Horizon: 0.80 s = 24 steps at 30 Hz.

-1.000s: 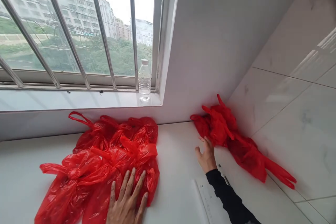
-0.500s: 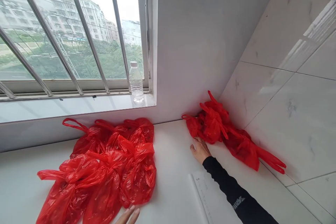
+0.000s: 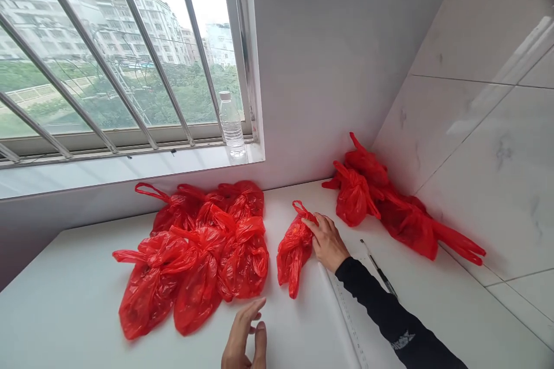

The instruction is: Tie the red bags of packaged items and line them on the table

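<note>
My right hand (image 3: 326, 241), in a black sleeve, grips one crumpled red plastic bag (image 3: 294, 251) lying on the white counter (image 3: 52, 300) between two heaps. To its left spreads a larger heap of red bags (image 3: 194, 253). A second heap of red bags (image 3: 381, 202) lies in the corner against the tiled wall. My left hand (image 3: 244, 343) hovers low at the bottom edge, fingers extended and loosely apart, holding nothing, just below the left heap.
A clear water bottle (image 3: 230, 124) stands on the window sill (image 3: 108, 164) behind barred glass. A transparent ruler (image 3: 346, 323) and a dark pen (image 3: 378, 268) lie on the counter by my right forearm. Tiled wall (image 3: 485, 144) bounds the right side.
My right hand has pulled one red bag out of the corner heap leftward onto the counter. My left hand came off the left heap and dropped toward the bottom edge.
</note>
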### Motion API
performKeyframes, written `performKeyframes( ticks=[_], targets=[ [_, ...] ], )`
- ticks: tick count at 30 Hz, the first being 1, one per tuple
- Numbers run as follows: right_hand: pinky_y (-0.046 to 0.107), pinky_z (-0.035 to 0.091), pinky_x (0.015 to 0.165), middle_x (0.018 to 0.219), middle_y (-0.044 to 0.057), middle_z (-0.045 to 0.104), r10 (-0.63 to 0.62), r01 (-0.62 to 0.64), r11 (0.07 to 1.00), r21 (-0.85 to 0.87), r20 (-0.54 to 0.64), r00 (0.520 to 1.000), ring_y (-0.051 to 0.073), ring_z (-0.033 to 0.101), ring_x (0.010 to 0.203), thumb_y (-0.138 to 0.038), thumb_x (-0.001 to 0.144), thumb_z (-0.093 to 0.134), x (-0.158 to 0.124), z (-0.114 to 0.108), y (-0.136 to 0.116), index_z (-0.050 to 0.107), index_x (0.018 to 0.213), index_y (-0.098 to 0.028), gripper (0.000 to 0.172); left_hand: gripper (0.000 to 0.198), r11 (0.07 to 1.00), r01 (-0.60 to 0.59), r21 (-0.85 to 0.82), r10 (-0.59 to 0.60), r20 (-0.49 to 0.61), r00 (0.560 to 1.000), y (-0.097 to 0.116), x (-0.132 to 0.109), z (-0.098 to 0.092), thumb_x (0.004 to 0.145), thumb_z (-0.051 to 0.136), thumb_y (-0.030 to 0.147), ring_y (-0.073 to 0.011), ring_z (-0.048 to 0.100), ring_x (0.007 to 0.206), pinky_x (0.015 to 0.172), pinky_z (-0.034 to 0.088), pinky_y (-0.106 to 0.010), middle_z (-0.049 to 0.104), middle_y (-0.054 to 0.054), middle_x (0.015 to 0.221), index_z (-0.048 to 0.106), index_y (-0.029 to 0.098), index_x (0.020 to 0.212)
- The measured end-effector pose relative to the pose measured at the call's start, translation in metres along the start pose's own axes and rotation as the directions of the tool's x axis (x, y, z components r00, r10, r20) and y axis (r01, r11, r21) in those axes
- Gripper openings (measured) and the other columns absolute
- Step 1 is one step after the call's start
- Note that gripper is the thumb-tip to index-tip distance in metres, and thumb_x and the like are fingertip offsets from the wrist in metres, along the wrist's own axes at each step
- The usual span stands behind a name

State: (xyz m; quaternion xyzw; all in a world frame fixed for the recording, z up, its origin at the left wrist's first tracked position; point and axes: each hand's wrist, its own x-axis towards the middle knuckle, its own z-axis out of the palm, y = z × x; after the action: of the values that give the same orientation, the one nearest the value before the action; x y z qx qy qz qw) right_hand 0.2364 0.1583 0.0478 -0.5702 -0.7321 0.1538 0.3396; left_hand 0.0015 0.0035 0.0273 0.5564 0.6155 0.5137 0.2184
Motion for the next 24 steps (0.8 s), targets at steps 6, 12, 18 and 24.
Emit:
performKeyframes(
  ticks=[6, 12, 18, 24],
  targets=[
    [0.049, 0.041, 0.109, 0.122, 0.012, 0.061, -0.121, 0.114, 0.991, 0.066, 0.101, 0.988, 0.027, 0.052, 0.123, 0.001, 0.082, 0.048, -0.023, -0.017, -0.024, 0.064, 0.102, -0.02, 0.032, 0.028, 1.0, 0.009, -0.007, -0.009, 0.016, 1.0, 0.014, -0.005, -0.003, 0.095, 0.056, 0.043, -0.0236, 0.068, 0.088, 0.078, 0.056, -0.038, 0.071, -0.009, 0.11, 0.069, 0.025, 0.112],
    [0.037, 0.048, 0.1, 0.125, 0.006, 0.06, -0.094, 0.034, 0.973, 0.23, 0.255, 0.962, 0.022, 0.054, 0.124, -0.007, 0.088, 0.051, -0.08, -0.044, -0.073, 0.06, 0.101, -0.025, 0.024, 0.053, 0.998, 0.016, 0.065, -0.025, 0.151, 0.988, 0.039, -0.008, -0.017, 0.092, 0.061, 0.031, -0.0328, 0.048, 0.135, 0.108, 0.043, -0.054, 0.055, -0.012, 0.143, 0.051, 0.028, 0.143],
    [0.042, 0.042, 0.107, 0.137, 0.007, 0.053, -0.113, -0.056, 0.936, 0.347, 0.449, 0.886, 0.025, 0.046, 0.13, -0.023, 0.088, 0.065, -0.116, -0.045, -0.096, 0.056, 0.118, -0.026, 0.031, 0.051, 0.994, 0.107, -0.012, -0.1, 0.276, 0.956, 0.045, -0.017, -0.022, 0.091, 0.058, 0.026, -0.0235, 0.067, 0.107, 0.092, 0.056, -0.04, 0.067, -0.007, 0.126, 0.048, 0.03, 0.141],
    [0.049, 0.038, 0.106, 0.09, 0.001, 0.061, -0.197, 0.061, 0.95, 0.307, 0.436, 0.878, 0.02, 0.055, 0.086, -0.02, 0.095, 0.054, -0.126, -0.031, -0.094, 0.054, 0.093, -0.025, 0.005, 0.055, 0.969, 0.24, -0.062, -0.224, 0.192, 0.955, 0.049, -0.03, -0.029, 0.09, 0.055, 0.025, -0.0162, 0.064, 0.078, 0.071, 0.057, -0.029, 0.068, -0.003, 0.097, 0.044, 0.027, 0.144]
  ],
)
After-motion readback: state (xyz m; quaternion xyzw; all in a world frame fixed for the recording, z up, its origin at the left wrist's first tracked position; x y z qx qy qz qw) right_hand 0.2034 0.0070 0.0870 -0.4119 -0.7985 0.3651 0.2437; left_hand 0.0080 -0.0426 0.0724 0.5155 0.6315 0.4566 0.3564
